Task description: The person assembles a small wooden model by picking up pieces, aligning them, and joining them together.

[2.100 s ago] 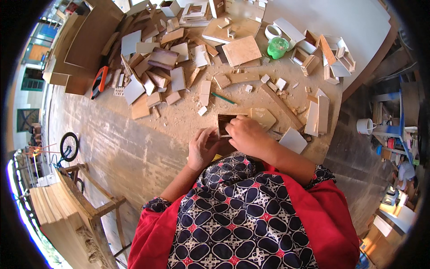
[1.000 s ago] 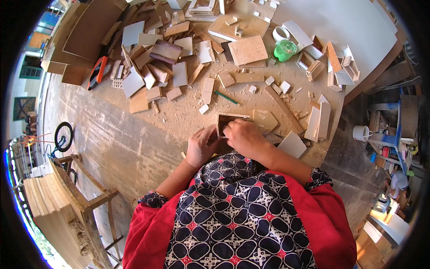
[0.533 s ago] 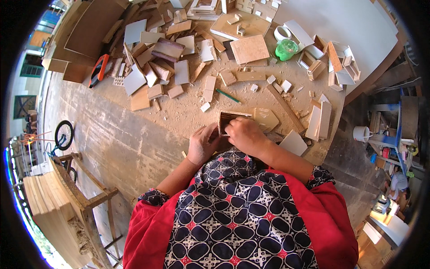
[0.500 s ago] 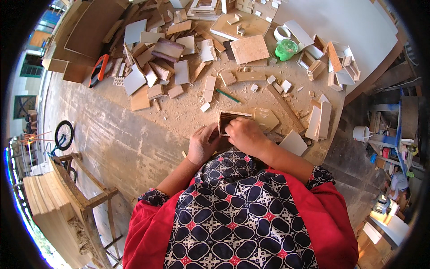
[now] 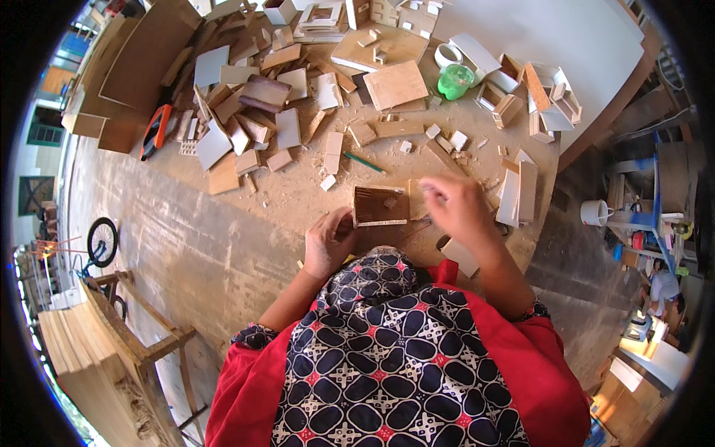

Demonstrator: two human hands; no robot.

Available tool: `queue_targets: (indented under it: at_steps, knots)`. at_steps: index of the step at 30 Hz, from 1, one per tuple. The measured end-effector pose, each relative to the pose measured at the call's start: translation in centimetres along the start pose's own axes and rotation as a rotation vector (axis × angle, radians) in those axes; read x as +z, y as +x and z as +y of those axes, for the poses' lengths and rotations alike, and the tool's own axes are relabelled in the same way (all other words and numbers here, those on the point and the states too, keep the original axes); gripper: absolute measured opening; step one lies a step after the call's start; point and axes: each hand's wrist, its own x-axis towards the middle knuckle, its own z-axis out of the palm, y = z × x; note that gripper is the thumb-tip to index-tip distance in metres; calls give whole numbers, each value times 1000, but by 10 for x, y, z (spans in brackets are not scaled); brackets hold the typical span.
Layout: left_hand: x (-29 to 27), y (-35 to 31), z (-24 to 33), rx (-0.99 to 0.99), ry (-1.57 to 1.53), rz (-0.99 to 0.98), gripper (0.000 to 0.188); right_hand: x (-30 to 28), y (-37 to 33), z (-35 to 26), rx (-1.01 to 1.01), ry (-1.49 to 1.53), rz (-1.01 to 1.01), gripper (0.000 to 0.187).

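Observation:
A small open wooden box [image 5: 381, 221] with a brown inside and a pale near edge lies close to my body. My left hand [image 5: 328, 242] is at its left end, with the fingers curled against that wall and gripping it. To the right of the box, my right hand [image 5: 459, 212] is raised and apart from it. Motion smears its fingers, so whether they hold anything is unclear. Beneath that hand a flat piece of light wood [image 5: 418, 195] partly shows beside the box. A green pencil [image 5: 363, 162] lies just beyond the box.
Wood offcuts [image 5: 268, 93] and sawdust cover the far side of the worktable [image 5: 201, 216]. An orange-handled saw [image 5: 155, 132] lies at the left. A green plastic bottle piece [image 5: 455, 81] and a white tape roll [image 5: 448, 55] stand far right, near small wooden assemblies [image 5: 551, 100].
My right hand has come out of the box and moved right, uncovering the box's inside. My left hand stays at the box's left end. The whole view has shifted slightly.

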Motion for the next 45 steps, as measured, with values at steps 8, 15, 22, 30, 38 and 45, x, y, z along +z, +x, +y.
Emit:
queue_targets:
  at_steps: [8,15,22,30,38,45]
  knots:
    - [-5,-6,2,-92,-208,8,37,3,-30,42,214,-291,-77,42]
    - [-32,26,27,29,-117,137,30,16,-32,39,214,-230,127,36]
    - [-34,70,58,302,101,-51,30,21,-16,17,63,-60,162,26]
    - [-39,100,67,306,64,-196,31,13,8,-15,-158,-91,-60,11]
    - [-37,106,49,200,-44,-246,28,33,28,-20,-242,-437,-299,10]
    - [-39,106,42,140,-68,-260,27,40,26,-13,-281,-486,-309,9]
